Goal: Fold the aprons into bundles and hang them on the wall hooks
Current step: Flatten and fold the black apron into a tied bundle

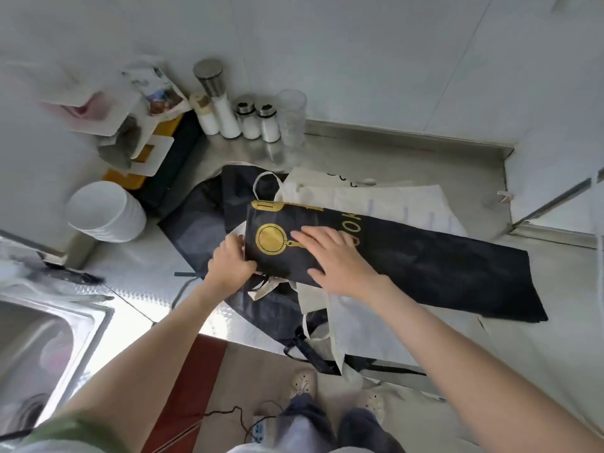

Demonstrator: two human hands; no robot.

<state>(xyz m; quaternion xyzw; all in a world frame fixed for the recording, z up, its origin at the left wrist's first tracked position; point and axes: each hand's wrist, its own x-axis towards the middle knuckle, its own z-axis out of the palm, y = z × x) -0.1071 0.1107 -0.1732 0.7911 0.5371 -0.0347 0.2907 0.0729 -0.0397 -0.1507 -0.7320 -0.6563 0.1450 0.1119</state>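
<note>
**Two hands fold a black apron on a steel counter**

Seen from above, a person stands at a stainless steel counter [425,158] strewn with aprons. The black apron [425,266], printed with a gold frying pan, lies on top of the pile, already folded into a long narrow strip.

The left hand [230,259] pinches the strip's short end, fingers curled round the edge. Just beside it, the right hand [333,256] lies flat on the cloth with fingers spread and straight, pressing down and holding nothing. The gold print sits between the two hands. From under the right palm the strip runs well away to that hand's far side, unheld.

Beneath the grip lie a cream apron [392,197] and a darker apron [202,217], their ties trailing over the counter edge below the wrists. Beyond the left hand stand a stack of white bowls [104,210] and some jars [248,122]. No wall hooks are in view.

The cloth looks thin, soft and light, so it will likely sag and unfold if lifted by one point. Rolling or folding from the pinched end, with the flat hand holding each turn, seems the safest hold. The loose ties may snag on the aprons underneath.
</note>
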